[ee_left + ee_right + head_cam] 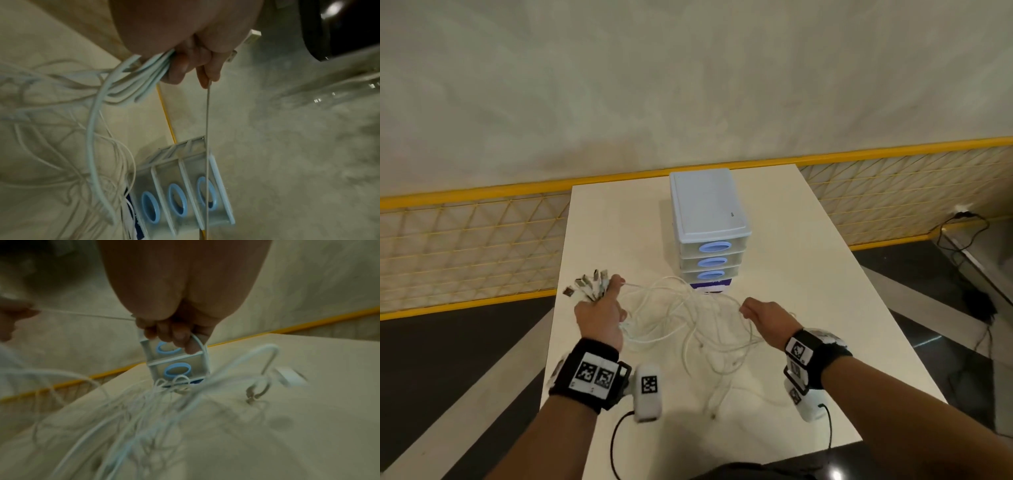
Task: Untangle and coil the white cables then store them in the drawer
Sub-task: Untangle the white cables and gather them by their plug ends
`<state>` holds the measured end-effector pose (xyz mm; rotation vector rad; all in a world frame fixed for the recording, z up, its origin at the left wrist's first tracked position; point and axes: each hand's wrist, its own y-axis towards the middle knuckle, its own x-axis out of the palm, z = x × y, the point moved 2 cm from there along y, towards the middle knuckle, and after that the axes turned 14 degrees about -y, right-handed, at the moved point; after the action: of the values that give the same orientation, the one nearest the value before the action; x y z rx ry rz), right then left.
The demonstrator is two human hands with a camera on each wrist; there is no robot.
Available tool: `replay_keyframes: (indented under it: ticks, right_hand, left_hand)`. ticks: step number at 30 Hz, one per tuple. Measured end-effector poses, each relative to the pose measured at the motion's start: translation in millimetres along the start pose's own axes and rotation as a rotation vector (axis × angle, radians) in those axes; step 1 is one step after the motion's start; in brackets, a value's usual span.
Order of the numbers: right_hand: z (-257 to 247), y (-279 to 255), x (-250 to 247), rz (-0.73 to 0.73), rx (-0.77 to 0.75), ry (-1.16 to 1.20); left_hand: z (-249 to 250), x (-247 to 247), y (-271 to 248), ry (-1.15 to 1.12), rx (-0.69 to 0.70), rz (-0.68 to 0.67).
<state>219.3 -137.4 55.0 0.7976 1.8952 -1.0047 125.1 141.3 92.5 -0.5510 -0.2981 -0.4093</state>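
Both hands' grips close on white cables (pixel 688 318): left hand (pixel 599 318) bunching plugs, right hand (pixel 767 317) one strand; no legible writing.

We see white cables (pixel 688 318) tangled on a cream-white table (pixel 808 291). The drawer unit (pixel 709 233) at the far middle is pale grey with light blue oval handles and a dark blue base. Black wristbands (pixel 585 373) carry black-and-white square markers. The railing (pixel 465 195) behind is yellow.

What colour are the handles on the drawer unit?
Light blue handles, clearest in the head view.
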Motion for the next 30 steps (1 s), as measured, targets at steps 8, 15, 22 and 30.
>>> replay_keyframes:
  ticks: [8,15,22,30]
  right_hand:
    - [-48,8,-10,0.177,-0.101,0.054]
    - [-91,-8,6,0.033,-0.269,0.016]
    - [-32,-6,-1,-0.007,-0.121,-0.036]
    - [18,10,2,0.136,0.055,-0.094]
  left_hand:
    - [-45,6,-25,0.229,-0.213,-0.160]
    - [-61,22,-57,0.336,-0.100,-0.252]
    - [-28,12,-22,0.230,0.030,-0.122]
    - [-31,-2,-20,0.462,-0.054,-0.247]
